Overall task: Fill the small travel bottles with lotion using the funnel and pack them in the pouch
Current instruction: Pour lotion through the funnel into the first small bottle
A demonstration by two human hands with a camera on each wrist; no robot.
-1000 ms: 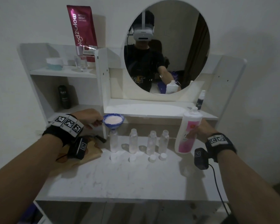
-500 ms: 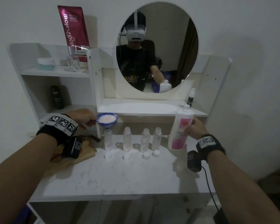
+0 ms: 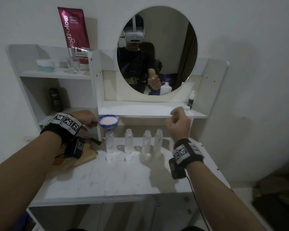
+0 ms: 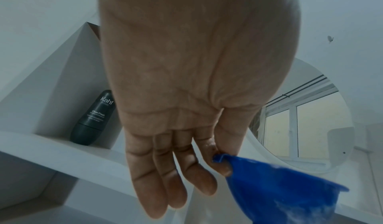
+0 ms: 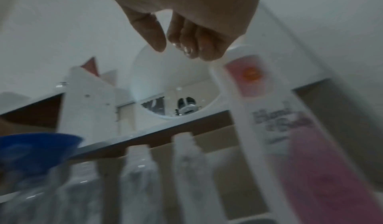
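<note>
A blue funnel [image 3: 108, 122], full of pale pink lotion, sits in the neck of the leftmost small clear bottle [image 3: 110, 142]. My left hand [image 3: 94, 122] pinches the funnel's tab between thumb and forefinger [image 4: 219, 160], with the other fingers straight. Three more uncapped small bottles [image 3: 146, 141] stand in a row to its right, with white caps [image 3: 109, 158] in front. My right hand [image 3: 178, 122] hovers loosely curled and holds nothing. The big white-and-pink lotion bottle [image 5: 290, 129] stands upright just behind it, mostly hidden in the head view. A tan pouch [image 3: 85, 155] lies under my left wrist.
A white ledge [image 3: 140, 112] overhangs the bottle row, below a round mirror [image 3: 157, 50]. The left shelves carry a dark Kahf bottle [image 3: 56, 100], a red tube [image 3: 74, 34] and a jar [image 3: 45, 65]. A small spray bottle [image 3: 191, 100] stands on the ledge at right.
My right hand has let go of the lotion bottle, which now stands on the table, and has lifted up and left of it. The left hand still pinches the funnel.
</note>
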